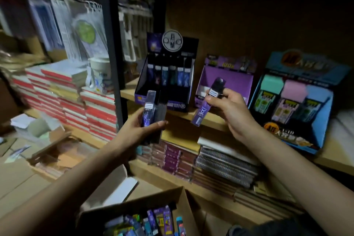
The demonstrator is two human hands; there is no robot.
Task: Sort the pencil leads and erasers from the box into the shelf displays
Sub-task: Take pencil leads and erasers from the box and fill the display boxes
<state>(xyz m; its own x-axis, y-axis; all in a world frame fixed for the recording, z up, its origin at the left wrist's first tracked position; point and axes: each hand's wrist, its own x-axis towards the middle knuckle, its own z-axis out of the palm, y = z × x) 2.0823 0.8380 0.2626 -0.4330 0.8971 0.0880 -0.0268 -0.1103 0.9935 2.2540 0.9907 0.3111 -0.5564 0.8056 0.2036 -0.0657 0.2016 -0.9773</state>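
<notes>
A: Where's the lead right now?
B: One purple case (203,110) is in the right hand (229,109), pinched near its top between thumb and fingers. It's tilted, in the air just in front of the purple display (229,76), and touches nothing else.
A: And the other hand?
B: The left hand (138,130) grips a bundle (149,107) of several cases, upright, below the black display (141,86). The thumb crosses their front.
A: Which display takes the purple one?
B: Going by colour, I'd guess the purple display, but the print is too blurred to confirm. That's the first risk: the light is dim and the labels are unreadable, so it could go in the wrong slot.
A: What else?
B: The pinch is high on the case. The low end could swing and catch the display's front wall, or the case could slip off the shelf (208,119) edge onto the notebooks (226,161) below. The bundle looks loose too, and on a reach across one case could slide out.
A: The erasers?
B: Not started, I think. The eraser display (323,115) stands to the right, and the box (186,209) below holds plenty of mixed packs.
</notes>
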